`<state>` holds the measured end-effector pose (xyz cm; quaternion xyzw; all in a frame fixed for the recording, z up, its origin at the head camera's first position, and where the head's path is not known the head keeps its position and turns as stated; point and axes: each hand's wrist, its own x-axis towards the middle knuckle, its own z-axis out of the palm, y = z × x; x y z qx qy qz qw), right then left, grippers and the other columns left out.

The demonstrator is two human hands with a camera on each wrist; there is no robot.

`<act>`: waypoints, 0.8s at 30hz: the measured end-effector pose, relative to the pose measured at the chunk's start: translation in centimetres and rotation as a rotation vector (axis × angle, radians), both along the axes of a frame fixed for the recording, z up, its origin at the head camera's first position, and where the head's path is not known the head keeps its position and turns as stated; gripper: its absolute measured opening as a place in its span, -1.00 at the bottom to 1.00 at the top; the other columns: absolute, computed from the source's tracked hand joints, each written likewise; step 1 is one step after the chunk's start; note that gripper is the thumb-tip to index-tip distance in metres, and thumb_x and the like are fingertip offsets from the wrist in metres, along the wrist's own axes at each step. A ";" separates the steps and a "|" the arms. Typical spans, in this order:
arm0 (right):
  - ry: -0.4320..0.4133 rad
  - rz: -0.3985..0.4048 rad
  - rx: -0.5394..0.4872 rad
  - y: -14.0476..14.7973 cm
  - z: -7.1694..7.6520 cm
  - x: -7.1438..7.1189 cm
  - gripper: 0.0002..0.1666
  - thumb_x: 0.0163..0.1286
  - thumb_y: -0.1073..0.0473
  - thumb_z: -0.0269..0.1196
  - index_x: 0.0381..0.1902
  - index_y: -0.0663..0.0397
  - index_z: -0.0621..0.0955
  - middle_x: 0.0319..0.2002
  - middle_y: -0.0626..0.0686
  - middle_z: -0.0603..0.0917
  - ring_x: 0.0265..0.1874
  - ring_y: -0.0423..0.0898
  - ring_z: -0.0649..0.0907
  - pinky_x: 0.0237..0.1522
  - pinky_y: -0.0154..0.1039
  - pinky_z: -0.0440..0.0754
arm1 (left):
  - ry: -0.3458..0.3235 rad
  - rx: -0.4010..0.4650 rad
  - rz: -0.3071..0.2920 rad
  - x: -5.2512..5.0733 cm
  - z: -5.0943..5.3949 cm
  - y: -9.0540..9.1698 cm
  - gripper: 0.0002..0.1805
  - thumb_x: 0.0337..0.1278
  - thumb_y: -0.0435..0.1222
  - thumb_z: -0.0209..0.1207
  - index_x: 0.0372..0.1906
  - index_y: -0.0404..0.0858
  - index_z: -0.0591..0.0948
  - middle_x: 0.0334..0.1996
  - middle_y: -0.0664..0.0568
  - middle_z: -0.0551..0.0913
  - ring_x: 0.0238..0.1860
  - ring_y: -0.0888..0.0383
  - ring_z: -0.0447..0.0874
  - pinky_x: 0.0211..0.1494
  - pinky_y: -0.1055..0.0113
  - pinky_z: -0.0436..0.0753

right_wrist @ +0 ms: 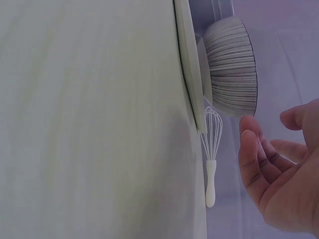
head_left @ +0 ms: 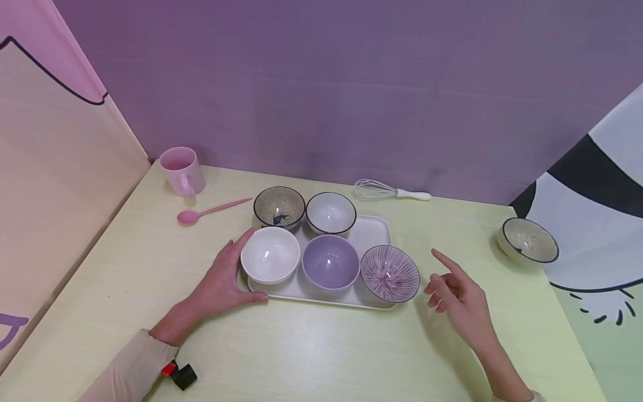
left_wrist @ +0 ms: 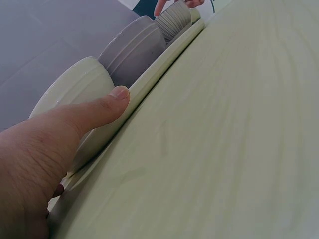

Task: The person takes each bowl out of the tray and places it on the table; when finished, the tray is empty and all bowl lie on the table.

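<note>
In the head view, a white tray carries a white bowl, a purple bowl and a striped bowl along its front. Behind them stand a speckled bowl and a dark-rimmed white bowl. My left hand grips the tray's left end beside the white bowl; its thumb lies along the front edge. My right hand is raised to the right of the striped bowl, holding nothing, index finger extended and the other fingers bent.
A pink mug and a pink spoon are at the back left. Behind the tray lies a white-handled whisk. Another speckled bowl stands near the table's right edge. A purple backdrop rises behind the table.
</note>
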<state>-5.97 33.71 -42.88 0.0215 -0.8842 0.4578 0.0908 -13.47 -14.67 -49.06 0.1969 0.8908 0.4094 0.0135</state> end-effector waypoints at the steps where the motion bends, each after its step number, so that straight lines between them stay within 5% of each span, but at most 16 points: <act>1: 0.000 0.007 0.005 -0.2 -0.1 0.1 -0.36 0.74 0.28 0.22 0.68 -0.02 0.45 -0.33 0.09 0.79 -0.53 -0.02 0.76 -0.47 -0.30 0.80 | 0.000 0.000 0.000 0.0 0.0 0.0 0.61 -0.26 0.11 0.80 0.85 -0.10 -0.01 0.72 -0.24 0.25 0.71 -0.46 0.04 0.70 -0.50 0.14; 24: -0.106 0.125 -0.073 -2.2 -1.6 0.2 -0.24 0.73 0.28 0.23 0.76 0.04 0.29 -0.35 0.16 0.81 -0.53 -0.04 0.76 -0.53 -0.17 0.78 | 0.002 0.001 -0.003 0.0 -0.2 -0.1 0.61 -0.24 0.13 0.79 0.85 -0.09 -0.03 0.73 -0.23 0.23 0.73 -0.45 0.00 0.73 -0.48 0.07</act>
